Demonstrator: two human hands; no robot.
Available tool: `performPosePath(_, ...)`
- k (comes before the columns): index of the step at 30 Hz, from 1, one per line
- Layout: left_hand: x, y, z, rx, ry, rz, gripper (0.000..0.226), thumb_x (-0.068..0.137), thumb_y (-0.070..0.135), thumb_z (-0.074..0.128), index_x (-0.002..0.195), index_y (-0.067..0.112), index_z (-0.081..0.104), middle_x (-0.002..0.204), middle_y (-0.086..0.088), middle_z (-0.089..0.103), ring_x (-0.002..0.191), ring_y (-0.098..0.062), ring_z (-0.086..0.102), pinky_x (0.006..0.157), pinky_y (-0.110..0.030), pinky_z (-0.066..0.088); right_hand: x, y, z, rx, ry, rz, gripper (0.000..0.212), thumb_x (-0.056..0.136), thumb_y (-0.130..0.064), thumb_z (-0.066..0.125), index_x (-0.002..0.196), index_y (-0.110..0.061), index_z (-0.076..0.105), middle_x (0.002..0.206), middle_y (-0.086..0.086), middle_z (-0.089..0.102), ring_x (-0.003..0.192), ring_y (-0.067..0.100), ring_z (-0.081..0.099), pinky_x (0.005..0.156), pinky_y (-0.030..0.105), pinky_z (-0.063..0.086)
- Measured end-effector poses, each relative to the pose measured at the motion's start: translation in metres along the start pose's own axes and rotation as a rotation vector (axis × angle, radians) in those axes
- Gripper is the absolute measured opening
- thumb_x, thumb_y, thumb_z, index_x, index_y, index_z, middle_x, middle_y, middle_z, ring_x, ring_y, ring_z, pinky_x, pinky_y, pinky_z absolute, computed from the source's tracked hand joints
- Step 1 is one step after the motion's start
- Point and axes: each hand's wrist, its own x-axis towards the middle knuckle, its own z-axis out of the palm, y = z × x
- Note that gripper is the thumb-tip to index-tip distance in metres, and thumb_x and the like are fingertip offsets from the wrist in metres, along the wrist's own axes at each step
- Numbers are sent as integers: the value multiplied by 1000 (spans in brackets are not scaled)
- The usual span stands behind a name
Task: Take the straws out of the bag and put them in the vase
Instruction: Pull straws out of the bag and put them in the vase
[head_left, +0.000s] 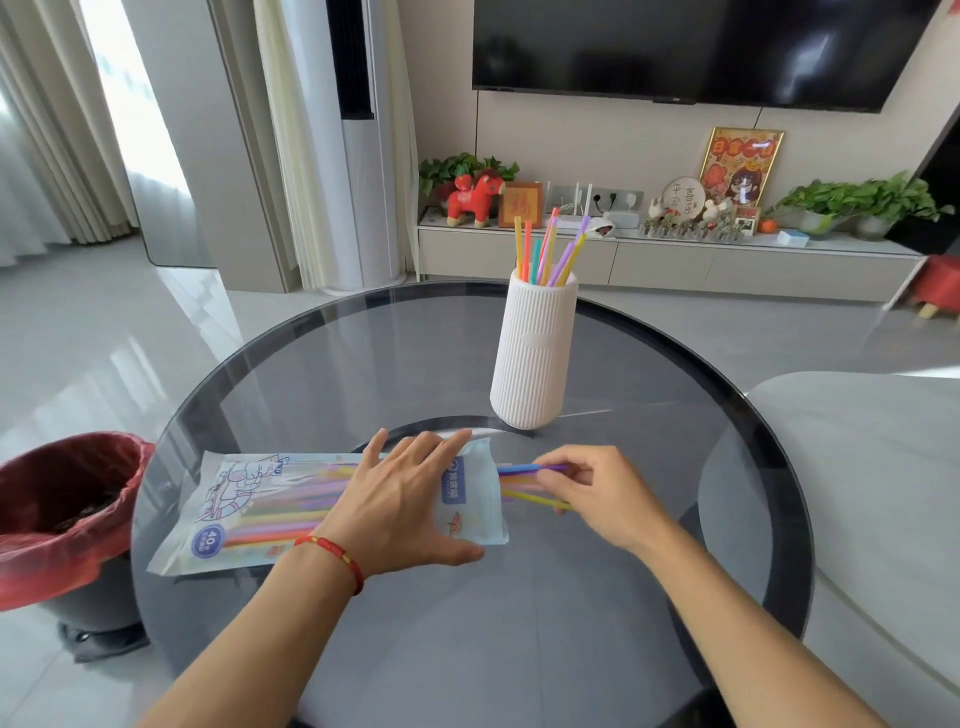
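A clear printed plastic bag (244, 509) full of coloured straws lies flat on the round dark glass table (467, 639). My left hand (400, 504) rests on the bag's right half, palm down, fingers spread. Several straw ends (519, 480) stick out of the bag's right opening, purple, blue and yellow among them. My right hand (592, 488) pinches these ends with its fingertips. Behind them a tall white ribbed vase (532, 358) stands upright. Several straws (548, 252) lean inside it.
A dark bin with a red liner (57, 514) stands on the floor to the left of the table. A pale cushioned seat (872, 467) is at the right. Farther back are a TV cabinet (670, 262) with plants and ornaments.
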Motion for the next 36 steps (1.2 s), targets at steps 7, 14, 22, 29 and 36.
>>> performPosePath(7,-1,7,-1,-16,13,25,115,60,87,55,157,32,24,133,10,49,129,-17,49,123,-55,18,-7,-4,8,247,6,62,17,92,-32,79,105,-21,75,95,7,79,63,26,74,39,26,40)
performPosePath(14,-6,0,-1,26,2,7,111,61,90,52,155,36,26,132,10,46,126,-16,49,123,-57,15,-3,2,5,312,69,66,9,88,-16,84,85,-9,79,74,8,76,48,18,62,41,23,41)
performPosePath(22,-12,-7,-2,112,-110,-89,116,56,92,48,155,40,19,149,4,34,142,-21,28,119,-69,9,-8,24,-50,343,153,128,5,88,-9,82,84,-9,82,65,9,73,50,17,62,51,21,52)
performPosePath(29,17,42,0,97,-14,25,99,80,80,41,158,23,22,159,4,32,150,-18,22,123,-59,7,-14,24,-64,389,112,98,5,87,-11,83,84,-8,82,68,8,74,54,19,64,52,22,53)
performPosePath(36,71,88,9,305,-78,33,37,100,49,41,109,18,60,118,-4,62,115,-27,50,102,-40,34,-24,17,-79,721,266,62,38,72,-42,89,87,-9,81,75,12,73,56,20,62,48,23,50)
